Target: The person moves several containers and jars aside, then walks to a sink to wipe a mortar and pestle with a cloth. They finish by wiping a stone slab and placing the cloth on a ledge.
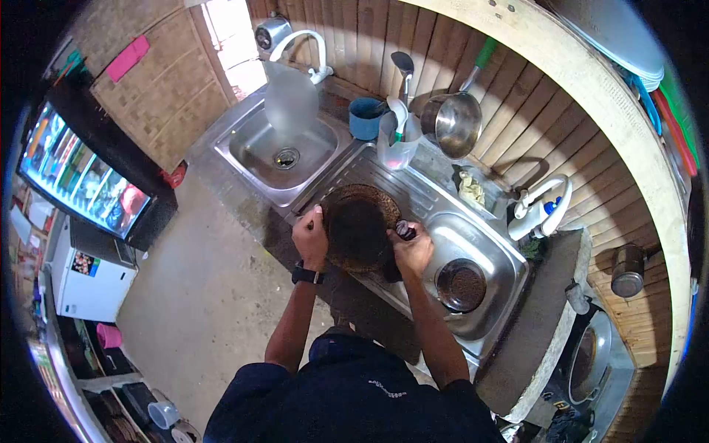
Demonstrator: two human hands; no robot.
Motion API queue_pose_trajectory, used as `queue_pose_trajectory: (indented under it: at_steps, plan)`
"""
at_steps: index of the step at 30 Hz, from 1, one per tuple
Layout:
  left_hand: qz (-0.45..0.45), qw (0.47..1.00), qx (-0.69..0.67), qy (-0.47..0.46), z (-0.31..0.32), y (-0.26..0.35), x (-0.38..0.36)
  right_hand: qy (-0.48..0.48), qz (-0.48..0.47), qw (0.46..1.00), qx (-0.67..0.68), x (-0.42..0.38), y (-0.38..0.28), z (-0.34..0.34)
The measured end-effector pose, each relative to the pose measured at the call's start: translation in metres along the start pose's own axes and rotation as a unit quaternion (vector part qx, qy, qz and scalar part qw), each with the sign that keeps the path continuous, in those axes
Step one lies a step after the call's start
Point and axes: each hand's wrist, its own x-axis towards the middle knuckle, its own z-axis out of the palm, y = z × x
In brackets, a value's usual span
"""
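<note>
A round, blackened pan [360, 221] with a brown, speckled rim is held over the ridged drainboard and the counter's front edge. My left hand [310, 235] is closed on its left rim, thumb near the top edge; a dark watch is on that wrist. My right hand [413, 249] is closed at the pan's right edge, around a small dark, shiny thing [405, 230] whose kind I cannot tell. To the right of this hand, a round brown dish or lid [461, 285] lies in the right sink basin [493, 314].
At the left, a tap [323, 55] and a translucent pitcher [291, 100] are over another basin [244, 148]. Behind the drainboard stand a blue mug [365, 118] and a utensil jug [397, 144]. A ladle-like pan [458, 125] hangs on the wall. A second tap [550, 207] is at the right.
</note>
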Motion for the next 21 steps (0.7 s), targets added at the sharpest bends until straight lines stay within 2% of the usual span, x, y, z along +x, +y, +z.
queue_pose_trajectory:
  at_steps: [2,5,6,8,9,10,11,13,15,16,17,19,21]
  plan:
    - [0.058,0.998,0.018,0.020,0.006,-0.004,0.002,0.025,-0.020,0.999,0.005,0.001,0.003,0.003]
    - [0.021,0.999,0.050,0.005,0.008,-0.012,0.005,0.078,-0.074,0.994,0.025,0.004,0.006,0.004]
    - [0.015,0.998,0.068,-0.004,0.008,-0.017,0.006,0.072,-0.047,0.993,0.075,0.004,0.008,0.005]
    - [0.127,0.988,0.086,-0.004,0.008,-0.027,0.012,0.043,0.000,0.979,0.201,0.001,0.026,0.000]
    - [0.192,0.977,0.093,0.026,0.006,-0.001,0.009,0.041,0.024,0.958,0.283,0.001,0.046,0.001]
    - [0.270,0.958,0.087,0.040,0.007,0.006,0.011,0.049,0.010,0.945,0.324,-0.005,0.058,-0.011]
    - [0.204,0.976,0.074,0.007,0.006,0.043,-0.002,0.029,0.038,0.948,0.315,-0.010,0.081,-0.020]
    - [0.100,0.987,0.003,-0.126,0.012,0.106,-0.034,0.013,0.107,0.925,0.364,-0.023,0.118,-0.045]
    - [0.229,0.927,-0.072,-0.289,0.039,0.125,-0.070,0.015,0.233,0.883,0.407,-0.038,0.109,-0.102]
    - [0.107,0.898,-0.134,-0.405,0.053,0.131,-0.095,0.069,0.220,0.901,0.366,-0.043,0.168,-0.089]
    - [-0.019,0.841,-0.187,-0.507,0.071,0.128,-0.121,0.088,0.258,0.886,0.375,-0.043,0.180,-0.105]
    - [-0.057,0.795,-0.203,-0.569,0.139,0.067,-0.172,0.137,0.301,0.881,0.338,-0.044,0.222,-0.125]
    - [-0.189,0.782,-0.140,-0.577,0.198,0.008,-0.211,0.139,0.348,0.864,0.335,-0.041,0.294,-0.125]
